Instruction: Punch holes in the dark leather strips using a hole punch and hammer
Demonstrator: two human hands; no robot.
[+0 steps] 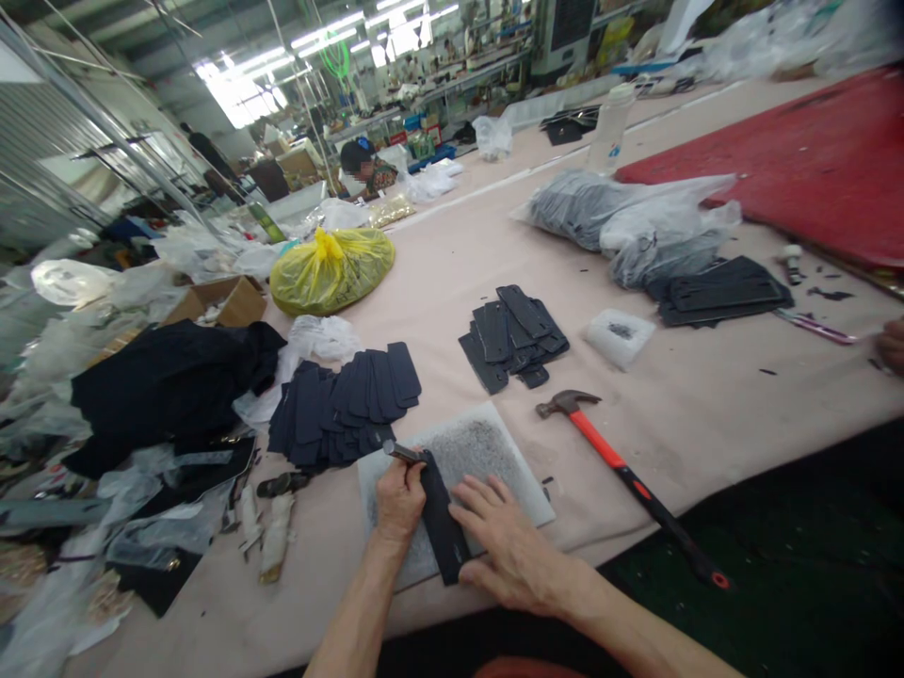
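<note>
My left hand [399,494] is closed around a metal punch [402,452], held over the far end of a dark strip-shaped piece [442,518]. My right hand [505,537] lies with fingers spread along the right side of that piece, touching its edge. Beneath the piece is a worn white cutting board [519,471], speckled with dark marks. A claw hammer [614,461] with a red and black handle rests on the table to the right, apart from both hands. The punch's tip is hard to make out.
Dark pieces [339,400] lie overlapped at the board's left, and another pile of strips [512,330] sits beyond it. A small white block [620,337], a yellow bag [331,268] and a red sheet [791,169] are farther off. Another person's hand [891,347] shows at the right edge.
</note>
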